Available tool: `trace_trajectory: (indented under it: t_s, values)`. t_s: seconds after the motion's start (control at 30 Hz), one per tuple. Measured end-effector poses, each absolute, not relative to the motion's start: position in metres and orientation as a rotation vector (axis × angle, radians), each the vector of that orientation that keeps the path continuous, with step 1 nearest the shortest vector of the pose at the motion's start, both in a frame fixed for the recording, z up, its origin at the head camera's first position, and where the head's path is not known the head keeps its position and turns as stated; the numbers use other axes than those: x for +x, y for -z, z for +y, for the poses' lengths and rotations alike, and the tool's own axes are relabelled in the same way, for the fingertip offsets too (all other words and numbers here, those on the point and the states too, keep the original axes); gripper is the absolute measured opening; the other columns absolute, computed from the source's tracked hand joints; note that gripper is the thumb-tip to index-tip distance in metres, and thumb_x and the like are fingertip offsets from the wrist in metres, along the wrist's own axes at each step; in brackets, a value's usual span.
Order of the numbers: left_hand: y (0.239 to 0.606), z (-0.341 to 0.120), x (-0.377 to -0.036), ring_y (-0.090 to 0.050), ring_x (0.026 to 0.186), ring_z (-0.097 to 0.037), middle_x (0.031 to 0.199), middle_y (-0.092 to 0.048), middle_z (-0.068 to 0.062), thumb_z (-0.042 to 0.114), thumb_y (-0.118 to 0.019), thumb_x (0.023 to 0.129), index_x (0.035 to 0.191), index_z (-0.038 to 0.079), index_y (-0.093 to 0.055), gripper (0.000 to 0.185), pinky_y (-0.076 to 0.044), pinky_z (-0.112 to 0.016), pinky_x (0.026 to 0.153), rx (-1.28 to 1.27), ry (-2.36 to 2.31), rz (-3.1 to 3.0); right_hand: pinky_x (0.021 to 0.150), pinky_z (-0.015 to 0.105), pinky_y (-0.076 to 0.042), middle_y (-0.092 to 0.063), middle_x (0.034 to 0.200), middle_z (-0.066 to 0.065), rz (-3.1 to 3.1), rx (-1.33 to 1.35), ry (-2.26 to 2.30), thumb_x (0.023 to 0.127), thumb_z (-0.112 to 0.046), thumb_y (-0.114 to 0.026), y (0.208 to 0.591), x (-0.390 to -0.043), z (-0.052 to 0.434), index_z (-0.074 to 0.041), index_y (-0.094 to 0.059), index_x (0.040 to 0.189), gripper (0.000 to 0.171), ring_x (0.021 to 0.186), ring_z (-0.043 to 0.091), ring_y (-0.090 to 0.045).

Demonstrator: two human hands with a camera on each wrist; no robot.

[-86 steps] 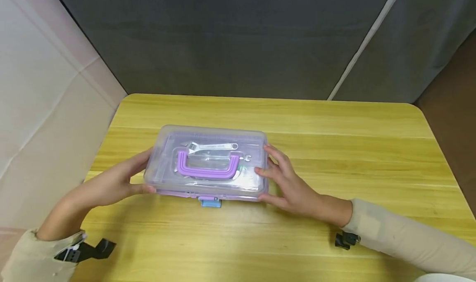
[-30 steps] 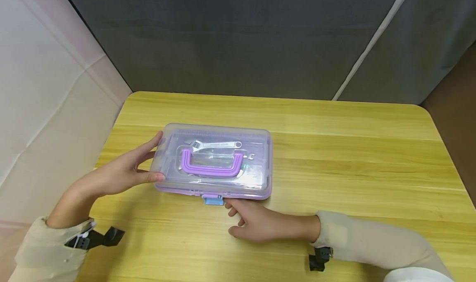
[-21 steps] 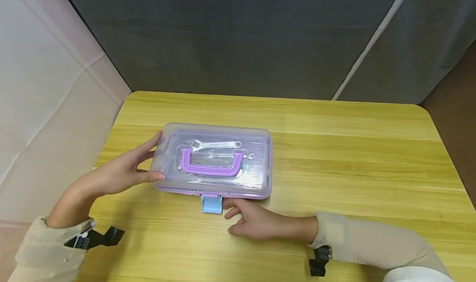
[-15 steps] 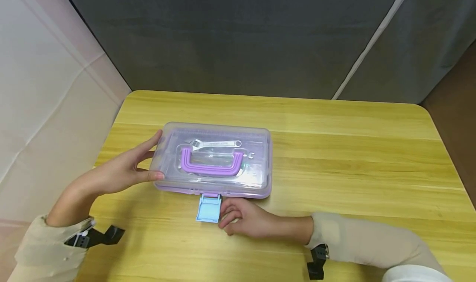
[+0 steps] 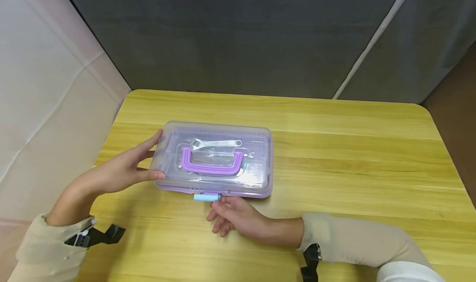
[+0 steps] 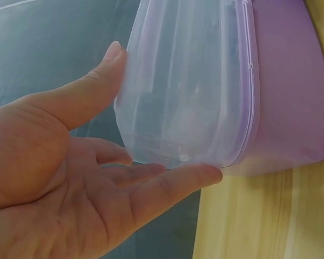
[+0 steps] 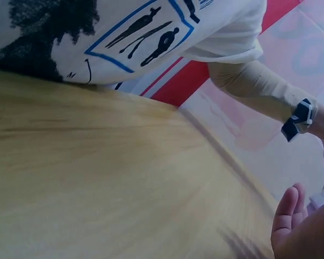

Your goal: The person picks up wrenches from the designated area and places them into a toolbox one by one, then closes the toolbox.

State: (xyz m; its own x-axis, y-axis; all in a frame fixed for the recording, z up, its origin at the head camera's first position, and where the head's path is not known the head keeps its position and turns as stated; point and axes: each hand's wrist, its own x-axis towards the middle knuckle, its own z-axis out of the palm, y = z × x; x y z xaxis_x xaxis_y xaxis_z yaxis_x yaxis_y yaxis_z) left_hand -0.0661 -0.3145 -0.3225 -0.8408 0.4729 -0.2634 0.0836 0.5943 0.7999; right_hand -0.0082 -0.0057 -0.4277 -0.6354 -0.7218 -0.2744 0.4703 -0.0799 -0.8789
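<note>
box lid (image 5: 256,139): clear plastic, smooth and glossy
box base (image 6: 291,81): purple plastic, a bit matt
handle (image 5: 212,166): purple plastic, on the lid
wrench (image 5: 217,143): shiny metal, under the lid
latch (image 5: 207,197): light blue plastic
table (image 5: 353,158): yellow wood grain, smooth
sleeves (image 5: 353,242): beige cloth, matt

Both arms wear long beige sleeves (image 5: 349,240), each wrist carries a small black strapped camera mount (image 5: 97,236), and the right wrist view shows a white T-shirt (image 7: 151,32) printed with blue-framed black figures.
</note>
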Motion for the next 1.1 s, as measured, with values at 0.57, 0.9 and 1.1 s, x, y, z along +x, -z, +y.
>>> trace_trajectory:
  t_s: [0.57, 0.9, 1.1]
  values:
    - [0.323, -0.316, -0.066, -0.034, 0.14, -0.054, 0.166, -0.005, -0.025, 0.009, -0.074, 0.092, 0.162, 0.007, 0.005, 0.106, -0.059, -0.039, 0.088, 0.447, -1.162, 2.367, 0.057, 0.021, -0.051, -0.066, 0.104, 0.011, 1.344, -0.151, 1.826, 0.11, -0.046, -0.035, 0.416, -0.006, -0.019, 0.01, -0.046, 0.128, 0.06, 0.071, 0.013, -0.064]
    - [0.323, -0.316, -0.066, -0.035, 0.139, -0.053, 0.166, -0.006, -0.025, 0.008, -0.074, 0.092, 0.162, 0.007, 0.006, 0.106, -0.059, -0.039, 0.088, 0.457, -1.173, 2.362, 0.05, 0.019, -0.044, -0.064, 0.093, 0.006, 1.461, -0.122, 1.76, 0.111, -0.038, -0.039, 0.418, -0.008, -0.017, 0.01, -0.053, 0.124, 0.052, 0.066, 0.012, -0.058]
    - [0.323, -0.315, -0.066, -0.034, 0.14, -0.053, 0.167, -0.004, -0.025, 0.007, -0.074, 0.092, 0.162, 0.007, 0.006, 0.106, -0.059, -0.038, 0.088, 0.45, -1.182, 2.352, 0.05, 0.019, -0.042, -0.06, 0.086, 0.002, 1.526, -0.097, 1.728, 0.108, -0.027, -0.051, 0.425, -0.009, -0.016, 0.006, -0.057, 0.12, 0.035, 0.064, 0.01, -0.055]
